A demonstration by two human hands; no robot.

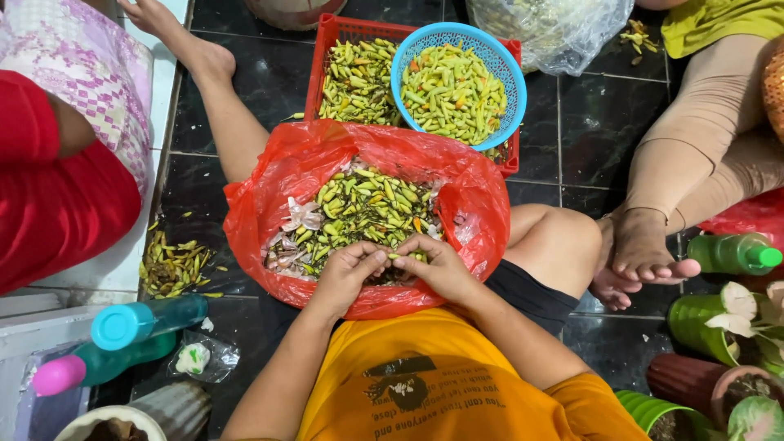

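1. Both hands, left (347,273) and right (437,265), meet over the red bag (474,212), fingers pinched shut on one green chili (398,256).
2. Best grip close to the stem, I'd say, so it snaps clean.
3. More chilies fill the blue basket (510,82) and red crate (327,49) beyond.

Glossy thin plastic red bag (278,204); glossy dark floor tiles (588,106).

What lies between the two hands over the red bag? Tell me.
In the head view, a single green chili spans the gap, pinched by the left hand and right hand over the red bag.
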